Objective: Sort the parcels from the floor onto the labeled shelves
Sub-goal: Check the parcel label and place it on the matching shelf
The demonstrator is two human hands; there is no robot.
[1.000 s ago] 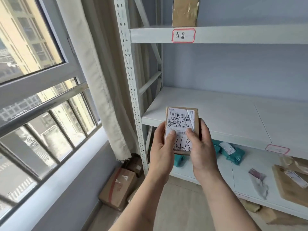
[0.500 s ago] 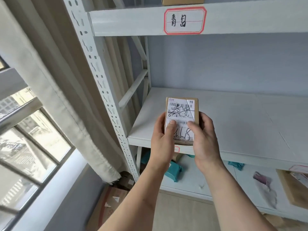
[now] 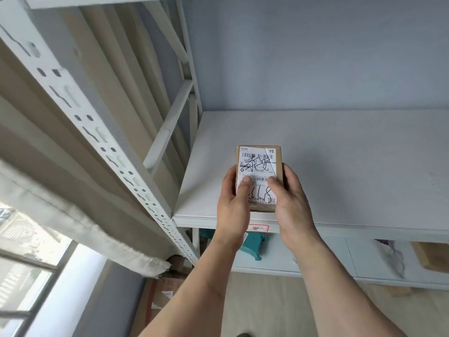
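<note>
A small brown cardboard parcel [image 3: 258, 164] with a white shipping label and black handwriting is held flat between both my hands. My left hand [image 3: 232, 207] grips its left edge with the thumb on the label; my right hand [image 3: 290, 203] grips the right edge the same way. The parcel is over the front left part of the white middle shelf [image 3: 340, 166], close to or touching its surface. A red-bordered shelf label [image 3: 258, 228] shows on the shelf's front edge just below my hands, partly hidden by them.
The perforated white shelf upright [image 3: 102, 139] runs diagonally at left, with a beige curtain [image 3: 73, 215] and a window behind it. The lower shelf holds a teal parcel [image 3: 255, 245], a grey bag [image 3: 391, 259] and a brown parcel [image 3: 432, 256]. A cardboard box [image 3: 165, 295] sits on the floor.
The view has moved closer to the shelf and tipped down; the upper shelf's label has left the frame. The parcel, still in both hands, is now over the middle shelf's front.
</note>
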